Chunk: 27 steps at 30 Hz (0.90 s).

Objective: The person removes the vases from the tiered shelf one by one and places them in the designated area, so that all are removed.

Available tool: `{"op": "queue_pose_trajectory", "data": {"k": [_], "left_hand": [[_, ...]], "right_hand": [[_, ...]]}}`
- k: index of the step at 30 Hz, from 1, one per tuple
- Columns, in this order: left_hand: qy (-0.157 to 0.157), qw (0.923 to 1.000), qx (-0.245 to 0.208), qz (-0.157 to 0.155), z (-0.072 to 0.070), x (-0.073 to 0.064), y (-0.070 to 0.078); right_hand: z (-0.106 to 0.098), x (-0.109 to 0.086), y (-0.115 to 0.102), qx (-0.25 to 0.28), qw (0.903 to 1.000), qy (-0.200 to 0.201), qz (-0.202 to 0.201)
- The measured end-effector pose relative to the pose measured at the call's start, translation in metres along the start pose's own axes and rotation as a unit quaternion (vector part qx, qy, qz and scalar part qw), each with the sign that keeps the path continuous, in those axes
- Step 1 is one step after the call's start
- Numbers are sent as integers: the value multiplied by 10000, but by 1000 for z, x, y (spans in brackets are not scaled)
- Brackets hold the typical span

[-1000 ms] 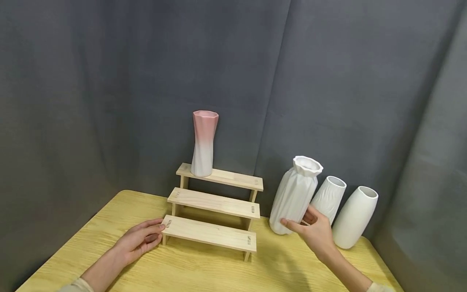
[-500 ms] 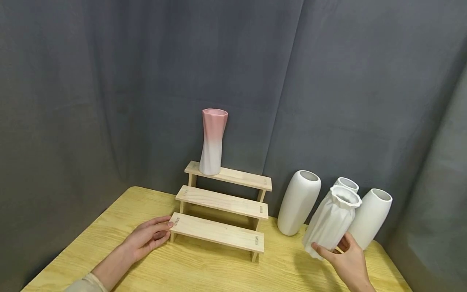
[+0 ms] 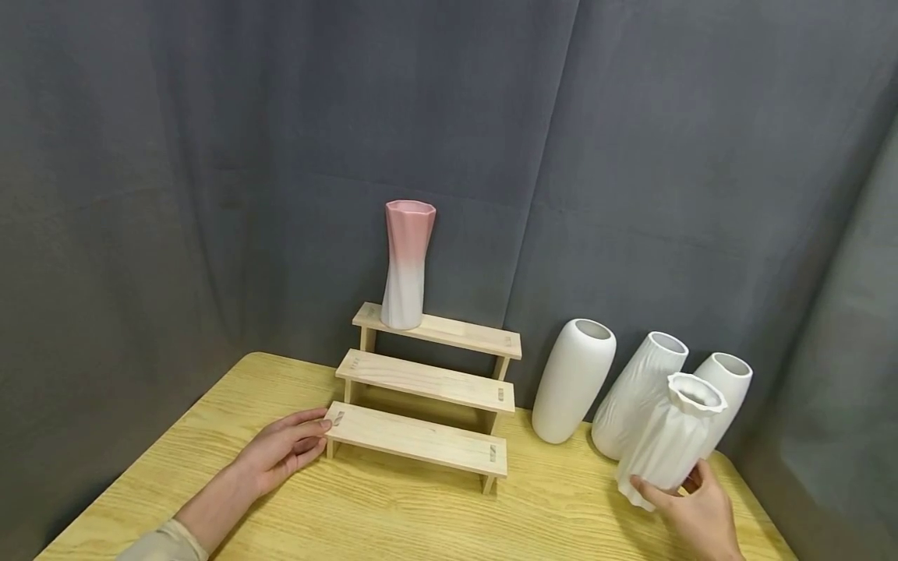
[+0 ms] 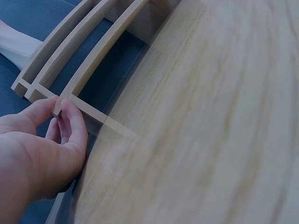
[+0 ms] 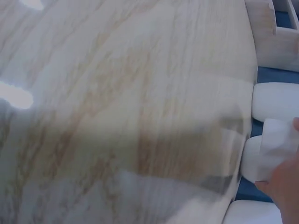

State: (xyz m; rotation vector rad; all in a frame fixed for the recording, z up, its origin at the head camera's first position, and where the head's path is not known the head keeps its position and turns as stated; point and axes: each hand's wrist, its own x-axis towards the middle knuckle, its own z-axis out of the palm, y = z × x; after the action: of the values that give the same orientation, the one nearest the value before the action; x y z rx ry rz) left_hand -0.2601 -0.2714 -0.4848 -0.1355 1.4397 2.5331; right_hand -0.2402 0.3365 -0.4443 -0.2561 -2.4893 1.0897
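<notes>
My right hand point(image 3: 701, 514) grips a white pleated vase point(image 3: 669, 444) with a ruffled rim, low on its body, at the right of the table. The right wrist view catches only part of this hand point(image 5: 285, 186) and the vase at its edge. Directly behind it are a leaf-textured white vase point(image 3: 634, 397) and a smooth white vase point(image 3: 730, 382), both partly covered. At the left, my left hand point(image 3: 281, 452) pinches the end of the lowest board of a three-tier wooden stand point(image 3: 421, 440); thumb and fingers on that board show in the left wrist view.
A pink-and-white twisted vase point(image 3: 405, 273) stands on the top tier, towards its left end. Between the stand and the held vase is another smooth white vase point(image 3: 571, 386). A grey curtain point(image 3: 449, 117) hangs behind the yellow wood-grain table point(image 3: 393, 522).
My right hand has carried the pleated vase rightward and nearer to me, uncovering the smooth white vase beside the stand. The left hand keeps its hold on the stand; the head view has shifted slightly.
</notes>
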Motion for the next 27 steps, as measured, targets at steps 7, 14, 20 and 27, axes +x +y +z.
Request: {"op": "queue_pose_trajectory", "data": {"k": [7, 14, 20, 27], "left_hand": [[29, 10000, 8, -10, 1, 2, 0], [41, 10000, 48, -2, 2, 3, 4], [110, 9999, 48, -5, 2, 2, 3], [183, 9998, -7, -44, 0, 1, 1]], "right_hand": [[-2, 13, 22, -98, 9998, 169, 85], [-2, 22, 37, -117, 9988, 459, 122], [-3, 29, 45, -127, 9981, 550, 231], [-3, 30, 51, -253, 9984, 483, 114]]}}
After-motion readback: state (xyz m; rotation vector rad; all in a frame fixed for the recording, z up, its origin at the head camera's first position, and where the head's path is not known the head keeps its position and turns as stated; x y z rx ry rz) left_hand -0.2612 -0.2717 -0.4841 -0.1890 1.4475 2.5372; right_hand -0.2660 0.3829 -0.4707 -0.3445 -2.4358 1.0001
